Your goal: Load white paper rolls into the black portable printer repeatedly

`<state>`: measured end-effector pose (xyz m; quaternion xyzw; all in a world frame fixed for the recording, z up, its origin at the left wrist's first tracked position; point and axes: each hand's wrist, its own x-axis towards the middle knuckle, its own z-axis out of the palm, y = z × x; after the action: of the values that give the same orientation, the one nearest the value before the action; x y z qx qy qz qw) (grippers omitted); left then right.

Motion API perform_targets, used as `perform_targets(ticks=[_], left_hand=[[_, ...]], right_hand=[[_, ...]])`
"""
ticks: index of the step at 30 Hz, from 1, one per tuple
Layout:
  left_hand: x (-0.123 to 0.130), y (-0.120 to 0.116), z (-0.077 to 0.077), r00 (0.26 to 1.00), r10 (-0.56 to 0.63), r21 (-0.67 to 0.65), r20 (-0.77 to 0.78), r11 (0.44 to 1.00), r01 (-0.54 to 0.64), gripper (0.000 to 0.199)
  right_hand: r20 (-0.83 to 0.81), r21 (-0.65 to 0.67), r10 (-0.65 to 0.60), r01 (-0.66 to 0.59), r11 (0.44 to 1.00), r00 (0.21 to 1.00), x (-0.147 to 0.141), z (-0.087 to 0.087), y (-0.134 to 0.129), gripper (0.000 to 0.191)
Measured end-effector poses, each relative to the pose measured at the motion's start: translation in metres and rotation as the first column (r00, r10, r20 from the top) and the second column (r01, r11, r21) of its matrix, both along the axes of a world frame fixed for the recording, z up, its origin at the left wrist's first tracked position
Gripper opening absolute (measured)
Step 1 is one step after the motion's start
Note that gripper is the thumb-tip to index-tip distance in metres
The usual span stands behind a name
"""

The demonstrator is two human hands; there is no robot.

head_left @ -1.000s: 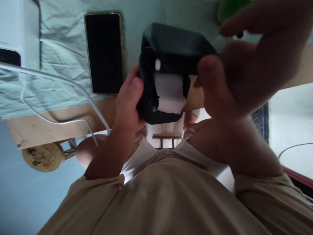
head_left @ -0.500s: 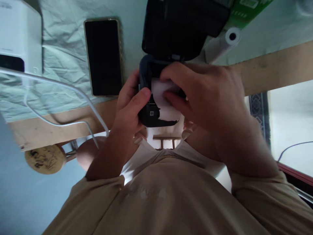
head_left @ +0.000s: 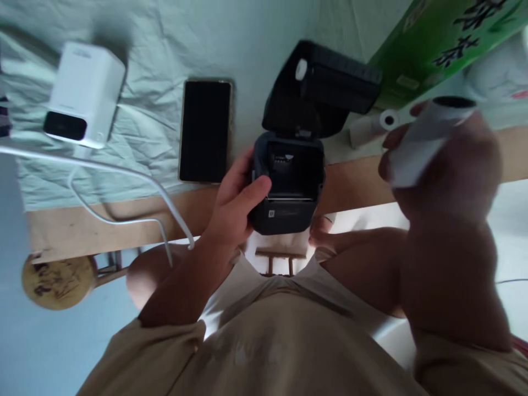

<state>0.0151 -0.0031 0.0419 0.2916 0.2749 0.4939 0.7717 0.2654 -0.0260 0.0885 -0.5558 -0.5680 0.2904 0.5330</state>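
A: Where is the black printer?

B: Right in front of the lap. The left hand grips its left side, with the thumb on top. The near end sticks out past the wooden table edge. The open lid is over the pale green cloth.

A: Is there room around it?

B: On the left, not much. The phone is near the left hand. On the right, a gap runs along the wood to the right hand. A small roll is near the lid, and the tall green box is just beside it. There is more cloth between the phone and the white box.

A: What does the right hand do?

B: It has its fingers around a white roll, well apart from the printer. The hand looks blurry.

A: Which way do they point?

B: The printer's long way goes from the lap toward the table, and the lid is at the far end, leaning a bit right. The white roll slants. Its dark round end points up and right, and its other end points down and left.

A: Can you read any words?

B: The green box has big black brush letters, but I can't read them. The printer has a little white square on its front, with print too small to read.
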Motion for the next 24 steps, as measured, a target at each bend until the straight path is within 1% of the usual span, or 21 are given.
perform_targets(ticks=[2, 5, 6, 8, 9, 11, 12, 13, 15, 16, 17, 18, 19, 20, 21, 23, 24], left_hand=[[0.0, -0.001, 0.001, 1.0, -0.013, -0.004, 0.017, 1.0, 0.013, 0.029], [0.001, -0.001, 0.002, 1.0, -0.001, 0.006, 0.023, 1.0, 0.001, 0.029], [0.001, 0.0, 0.002, 1.0, 0.003, 0.009, 0.016, 1.0, -0.003, 0.029], [0.002, 0.0, 0.001, 1.0, 0.007, 0.013, 0.003, 1.0, -0.007, 0.028], [0.002, 0.0, 0.001, 1.0, 0.008, 0.015, 0.0, 1.0, -0.008, 0.026], [0.003, 0.0, 0.001, 1.0, 0.003, 0.028, 0.014, 1.0, -0.004, 0.024], [0.003, 0.001, 0.001, 1.0, -0.001, 0.03, 0.024, 1.0, 0.0, 0.024], [0.003, 0.001, 0.001, 0.999, -0.007, 0.031, 0.039, 0.999, 0.005, 0.023], [0.004, 0.001, 0.001, 0.998, -0.022, 0.03, 0.064, 0.999, 0.02, 0.022], [0.004, 0.001, 0.002, 0.997, -0.029, 0.029, 0.067, 0.999, 0.027, 0.022], [0.004, 0.001, 0.002, 0.998, -0.032, 0.028, 0.062, 0.999, 0.03, 0.022], [0.005, 0.001, 0.002, 0.998, -0.028, 0.029, 0.05, 0.999, 0.026, 0.022], [0.005, 0.001, 0.002, 0.999, -0.019, 0.025, 0.029, 1.0, 0.018, 0.023], [0.005, 0.001, 0.002, 1.0, -0.008, 0.022, 0.005, 1.0, 0.008, 0.025], [0.005, 0.001, 0.002, 1.0, 0.009, 0.019, -0.016, 1.0, -0.008, 0.027], [0.005, 0.0, 0.002, 0.999, 0.033, 0.026, -0.039, 0.999, -0.032, 0.031], [0.004, 0.0, 0.002, 0.998, 0.037, 0.03, -0.041, 0.999, -0.036, 0.031]], right_hand=[[-0.016, 0.081, -0.068, 0.07, 0.994, 0.998, 0.011, -0.008, 0.001, 0.021], [0.054, 0.248, -0.2, 0.181, 0.952, 0.978, 0.031, -0.012, 0.002, 0.025], [0.115, 0.281, -0.253, 0.213, 0.936, 0.961, 0.039, -0.013, 0.003, 0.025], [0.291, 0.271, -0.347, 0.271, 0.924, 0.892, 0.059, -0.018, 0.007, 0.027], [0.403, 0.248, -0.378, 0.298, 0.922, 0.834, 0.068, -0.02, 0.009, 0.029], [0.531, 0.189, -0.367, 0.315, 0.93, 0.764, 0.08, -0.024, 0.013, 0.035], [0.561, 0.173, -0.348, 0.305, 0.937, 0.751, 0.081, -0.024, 0.013, 0.04], [0.565, 0.181, -0.336, 0.284, 0.941, 0.753, 0.077, -0.023, 0.012, 0.044], [0.557, 0.258, -0.335, 0.226, 0.939, 0.76, 0.06, -0.016, 0.008, 0.05], [0.546, 0.314, -0.358, 0.212, 0.926, 0.757, 0.047, -0.012, 0.006, 0.048], [0.554, 0.339, -0.359, 0.19, 0.921, 0.751, 0.032, -0.008, 0.003, 0.046], [0.546, 0.355, -0.346, 0.163, 0.92, 0.763, 0.019, -0.006, 0.001, 0.044], [0.578, 0.304, -0.3, 0.141, 0.942, 0.759, 0.007, -0.006, 0.001, 0.044], [0.656, 0.227, -0.256, 0.138, 0.964, 0.71, -0.003, -0.007, 0.002, 0.046], [0.724, 0.195, -0.244, 0.149, 0.969, 0.645, -0.01, -0.009, 0.004, 0.049], [0.777, 0.099, -0.207, 0.209, 0.973, 0.595, -0.015, -0.016, 0.011, 0.055], [0.788, 0.062, -0.196, 0.242, 0.968, 0.584, -0.015, -0.019, 0.014, 0.055]])
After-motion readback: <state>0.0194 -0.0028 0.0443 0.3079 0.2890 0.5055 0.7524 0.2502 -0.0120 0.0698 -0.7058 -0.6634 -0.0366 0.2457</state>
